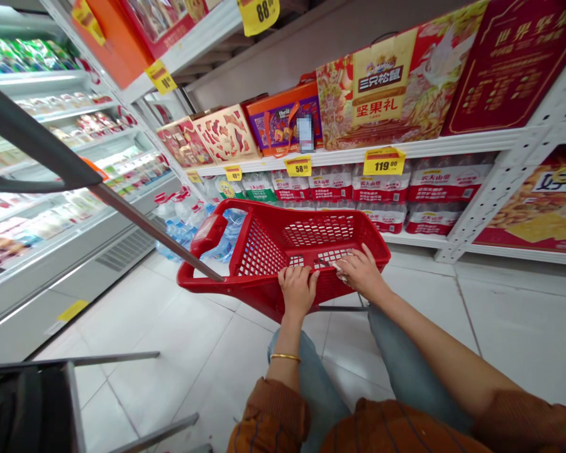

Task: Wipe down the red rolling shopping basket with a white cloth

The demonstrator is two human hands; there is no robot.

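Red plastic shopping basket | left hand, right hand both grasping its near mesh edge | far corner just beside white shelf edge | tiled floor open rightward

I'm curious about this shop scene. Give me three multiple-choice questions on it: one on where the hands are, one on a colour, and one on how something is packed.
1. Where are the left hand and right hand?
A) On a shopping basket
B) On a shelf edge
C) On a chiller's glass

2. What colour is the basket?
A) Blue
B) Red
C) Green

3. How are the water bottles on the lower shelf packed?
A) Loose
B) In cardboard boxes
C) In plastic wrap

Answers:
1: A, both rest on its near side.
2: B, its plastic shows red.
3: C, wrap covers each pack.
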